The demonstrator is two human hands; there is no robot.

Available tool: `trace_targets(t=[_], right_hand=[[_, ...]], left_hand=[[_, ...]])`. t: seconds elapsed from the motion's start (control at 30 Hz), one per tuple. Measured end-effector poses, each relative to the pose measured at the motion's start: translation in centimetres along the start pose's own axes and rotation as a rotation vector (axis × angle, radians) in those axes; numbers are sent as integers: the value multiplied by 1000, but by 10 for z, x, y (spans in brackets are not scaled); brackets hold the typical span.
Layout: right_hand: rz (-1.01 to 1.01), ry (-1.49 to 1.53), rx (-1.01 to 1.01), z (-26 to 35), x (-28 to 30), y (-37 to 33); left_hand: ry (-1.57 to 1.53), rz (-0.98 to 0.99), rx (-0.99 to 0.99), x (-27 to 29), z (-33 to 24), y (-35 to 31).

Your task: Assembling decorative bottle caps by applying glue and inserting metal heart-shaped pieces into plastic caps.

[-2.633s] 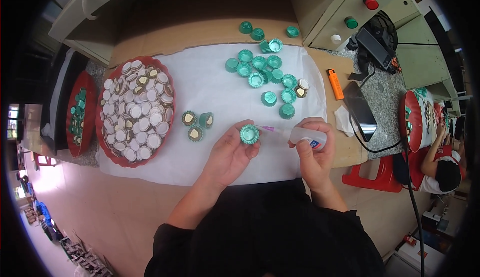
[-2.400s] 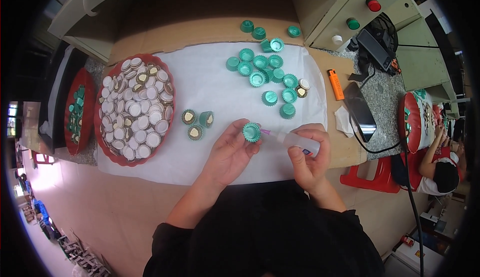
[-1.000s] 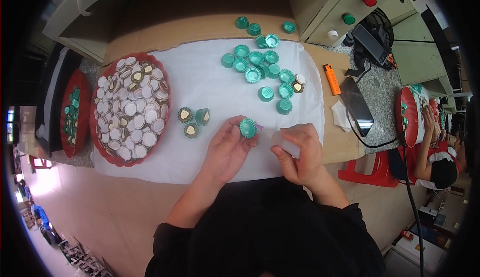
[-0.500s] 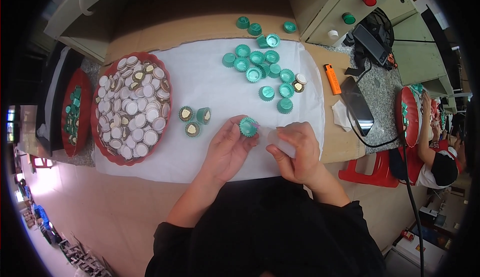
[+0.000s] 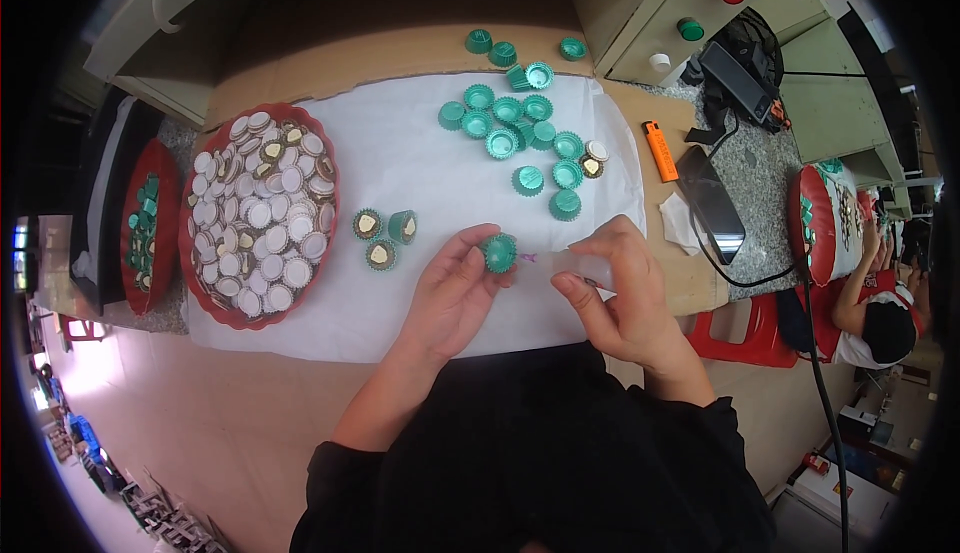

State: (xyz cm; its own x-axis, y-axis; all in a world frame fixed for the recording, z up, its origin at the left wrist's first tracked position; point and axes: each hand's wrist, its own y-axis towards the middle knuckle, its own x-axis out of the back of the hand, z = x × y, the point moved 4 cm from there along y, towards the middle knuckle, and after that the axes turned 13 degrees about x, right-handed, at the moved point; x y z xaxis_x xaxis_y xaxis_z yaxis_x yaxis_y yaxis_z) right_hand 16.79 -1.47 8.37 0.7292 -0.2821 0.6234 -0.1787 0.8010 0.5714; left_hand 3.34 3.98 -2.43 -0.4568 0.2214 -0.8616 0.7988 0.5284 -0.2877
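Between its thumb and fingers my left hand pinches a small green fluted cup, mouth side turned partly toward the right. My right hand is wrapped round a translucent squeeze bottle. Its thin purple nozzle tip points left, a short gap from the cup. Beyond my hands lie several more green cups, some mouth up, others turned over. Left of my left hand, three green cups sit together; at least two show a pale heart-shaped piece inside.
A red scalloped tray full of round white-faced pieces stands at the left on a white sheet. To the right are an orange lighter, a dark phone and a cable. A co-worker sits farther right.
My right hand has drawn the bottle back to the right, so the nozzle is now apart from the cup. The left hand still holds the cup, tilted a little differently.
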Motion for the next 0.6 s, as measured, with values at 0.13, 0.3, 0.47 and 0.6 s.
trace_targets(t=[0.13,0.3,0.47,0.6], right_hand=[[33,56,-92,-1,3,1],[41,132,-150,-8,2,0],[9,208,-191,-15,-1,-4],[-67,303,-282,-22,-7,-10]], left_hand=[[38,-6,22,0,1,0],[62,-10,34,0,0,-2],[52,15,83,0,1,-2],[33,17,113,0,2,-1]])
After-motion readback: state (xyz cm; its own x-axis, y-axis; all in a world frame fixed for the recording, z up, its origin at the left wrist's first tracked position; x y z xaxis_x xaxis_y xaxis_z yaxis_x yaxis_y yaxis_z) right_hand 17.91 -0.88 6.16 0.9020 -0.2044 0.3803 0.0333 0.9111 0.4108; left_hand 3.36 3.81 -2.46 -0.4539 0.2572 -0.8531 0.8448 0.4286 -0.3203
